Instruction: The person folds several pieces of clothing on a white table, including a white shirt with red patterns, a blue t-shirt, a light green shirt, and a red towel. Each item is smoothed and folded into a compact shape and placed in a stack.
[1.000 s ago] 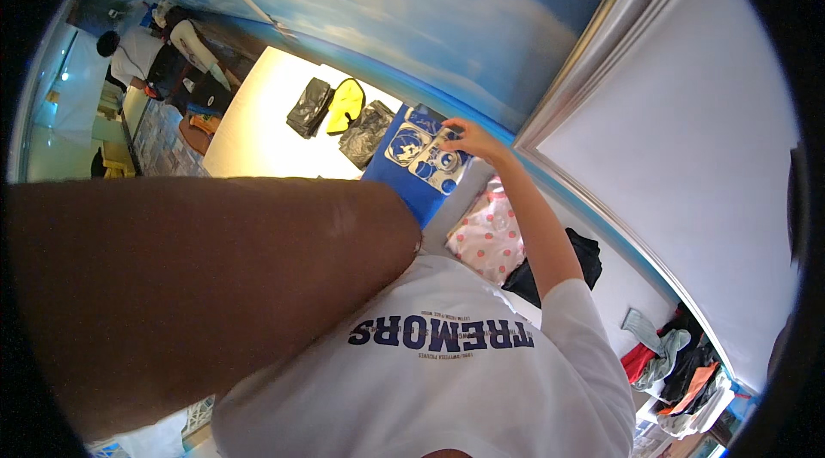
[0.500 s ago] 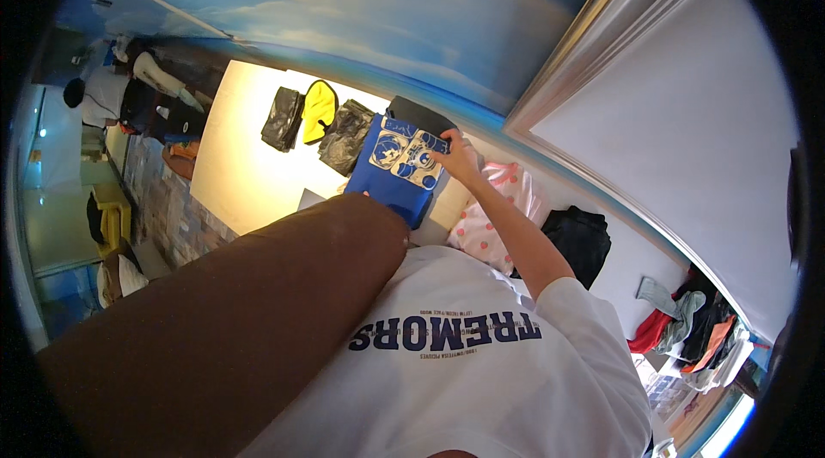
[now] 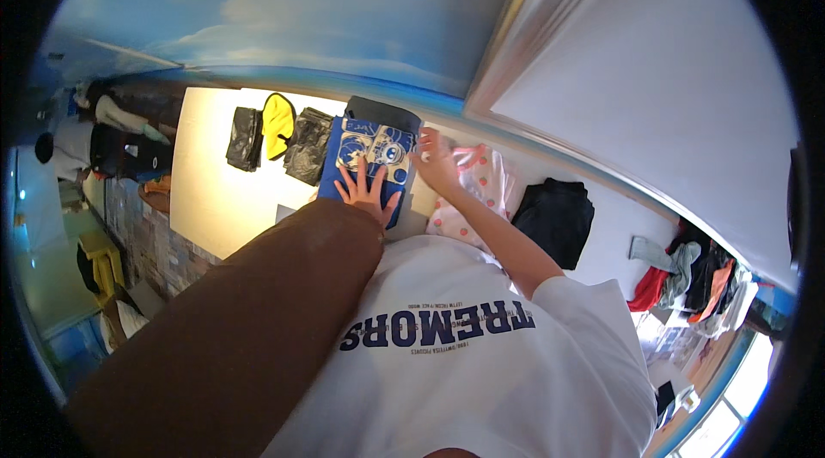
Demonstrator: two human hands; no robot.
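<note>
Blue garment [image 3: 378, 147] near mid-frame is best smoothed gently: left hand [image 3: 368, 193] spread open on it, right hand [image 3: 437, 167] half-curled, grip unclear.

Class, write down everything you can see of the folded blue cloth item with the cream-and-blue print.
The folded blue cloth item lies flat on the pale tabletop, roughly rectangular and slightly slanted. A cream-and-blue cartoon-like print covers much of its far part; the near part is plain blue. The bare left hand rests spread on it, fingertips over the print. The bare right hand is at its right edge, contact unclear. A dark grey folded cloth shows beyond its far edge.
</note>
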